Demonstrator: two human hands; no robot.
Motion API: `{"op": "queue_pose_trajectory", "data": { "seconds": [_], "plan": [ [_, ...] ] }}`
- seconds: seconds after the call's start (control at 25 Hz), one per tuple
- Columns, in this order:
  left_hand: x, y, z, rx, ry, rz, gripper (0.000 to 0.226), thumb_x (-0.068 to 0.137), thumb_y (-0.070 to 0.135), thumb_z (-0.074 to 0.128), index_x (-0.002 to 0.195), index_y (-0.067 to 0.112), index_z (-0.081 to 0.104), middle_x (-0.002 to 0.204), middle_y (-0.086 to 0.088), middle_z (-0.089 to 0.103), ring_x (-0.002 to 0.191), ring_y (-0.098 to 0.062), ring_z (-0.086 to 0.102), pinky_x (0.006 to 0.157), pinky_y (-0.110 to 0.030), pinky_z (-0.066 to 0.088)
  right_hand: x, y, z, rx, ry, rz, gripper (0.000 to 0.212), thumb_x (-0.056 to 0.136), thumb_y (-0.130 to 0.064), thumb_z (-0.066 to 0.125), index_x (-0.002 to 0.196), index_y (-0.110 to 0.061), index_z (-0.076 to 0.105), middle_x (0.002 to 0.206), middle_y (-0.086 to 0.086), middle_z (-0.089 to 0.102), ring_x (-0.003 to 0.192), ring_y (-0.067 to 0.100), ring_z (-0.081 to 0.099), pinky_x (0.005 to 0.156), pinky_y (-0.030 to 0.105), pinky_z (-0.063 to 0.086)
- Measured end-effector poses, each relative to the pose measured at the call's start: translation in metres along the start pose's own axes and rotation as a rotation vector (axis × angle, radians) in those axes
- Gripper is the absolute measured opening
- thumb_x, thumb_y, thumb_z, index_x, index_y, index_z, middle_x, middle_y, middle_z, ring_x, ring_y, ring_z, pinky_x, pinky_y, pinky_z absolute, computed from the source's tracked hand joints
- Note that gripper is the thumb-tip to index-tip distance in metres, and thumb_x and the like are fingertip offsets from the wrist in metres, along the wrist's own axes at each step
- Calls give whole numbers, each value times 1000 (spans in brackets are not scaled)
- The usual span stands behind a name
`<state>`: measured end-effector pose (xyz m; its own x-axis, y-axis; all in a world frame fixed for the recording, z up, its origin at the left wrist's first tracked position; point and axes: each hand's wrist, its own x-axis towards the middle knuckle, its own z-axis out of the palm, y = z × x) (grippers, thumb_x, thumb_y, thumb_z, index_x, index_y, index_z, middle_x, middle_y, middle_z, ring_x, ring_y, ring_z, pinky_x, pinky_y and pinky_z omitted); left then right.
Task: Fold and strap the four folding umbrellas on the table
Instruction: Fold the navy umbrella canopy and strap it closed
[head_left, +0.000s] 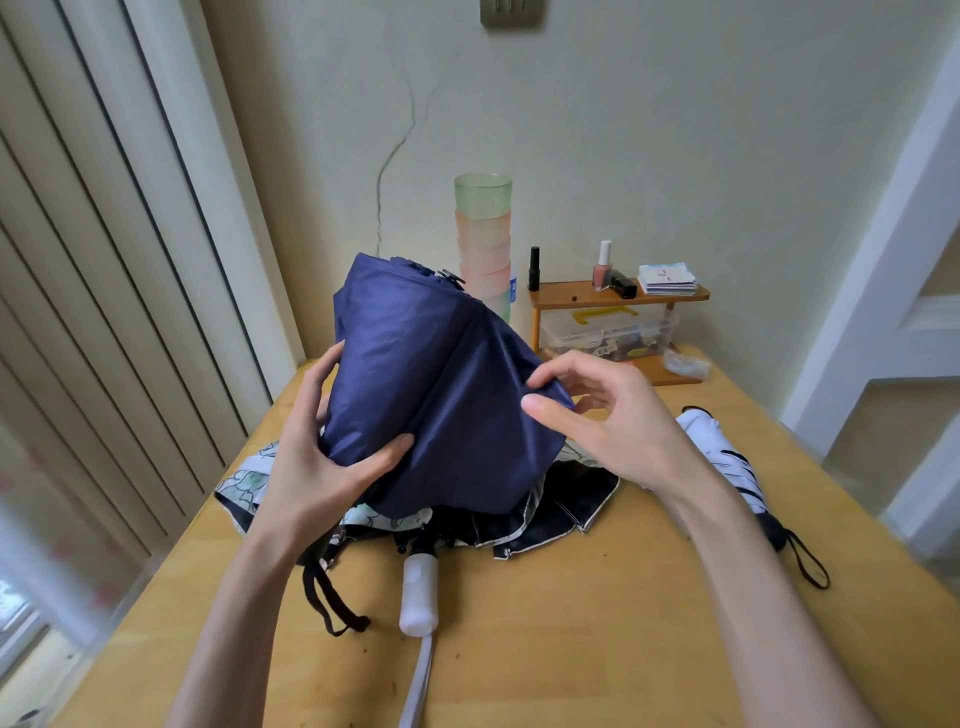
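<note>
While both hands held it above the table (571, 649), the navy umbrella (441, 395) hung loose and unstrapped.

At the cloth's seven o'clock the left hand (322, 457) gripped it, fingers wrapped behind and thumb pressed across the front; at three o'clock the right hand (597, 415) pinched an edge of fabric between thumb and forefinger, its other fingers loosely curled. Under the navy umbrella, at six o'clock, a floral umbrella (561, 509) with a black lining lay spread on the table, a white handle (420, 592) pointing toward the person and a black strap (327, 597) just beside it. A white umbrella (727, 457) with black stripes lay at four o'clock. Toward twelve o'clock stood stacked cups (483, 244) and a wooden shelf (618, 296) with a nail polish bottle (602, 267) and packets (667, 280) whose print was too blurred to read.
</note>
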<state>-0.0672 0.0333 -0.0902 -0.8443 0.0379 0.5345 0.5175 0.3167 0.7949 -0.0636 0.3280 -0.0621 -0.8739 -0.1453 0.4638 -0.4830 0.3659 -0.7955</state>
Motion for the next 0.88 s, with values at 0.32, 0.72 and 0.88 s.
{"op": "queue_pose_trajectory", "data": {
  "seconds": [0.32,0.72,0.88],
  "plan": [
    [-1,0,-6,4,6,-22,96,74,8,91,146,49,41,132,17,67,112,2,68,85,-10,53,-2,6,-15,-15,25,147,6,92,-22,82,89,-18,78,89,-5,81,86,13,77,81,24,58],
    [-2,2,-3,-5,-10,-49,95,74,11,91,145,48,41,139,15,62,112,7,67,85,-8,52,-2,-1,-14,-33,135,180,18,76,-14,94,80,-24,80,77,-7,80,72,10,76,71,21,61],
    [-2,0,-2,-5,0,-35,95,76,5,90,144,51,42,138,10,65,113,1,68,86,-12,54,-3,1,-16,-63,130,216,21,79,-12,92,84,-27,78,76,-4,78,67,8,72,67,19,60]
  ]
}}
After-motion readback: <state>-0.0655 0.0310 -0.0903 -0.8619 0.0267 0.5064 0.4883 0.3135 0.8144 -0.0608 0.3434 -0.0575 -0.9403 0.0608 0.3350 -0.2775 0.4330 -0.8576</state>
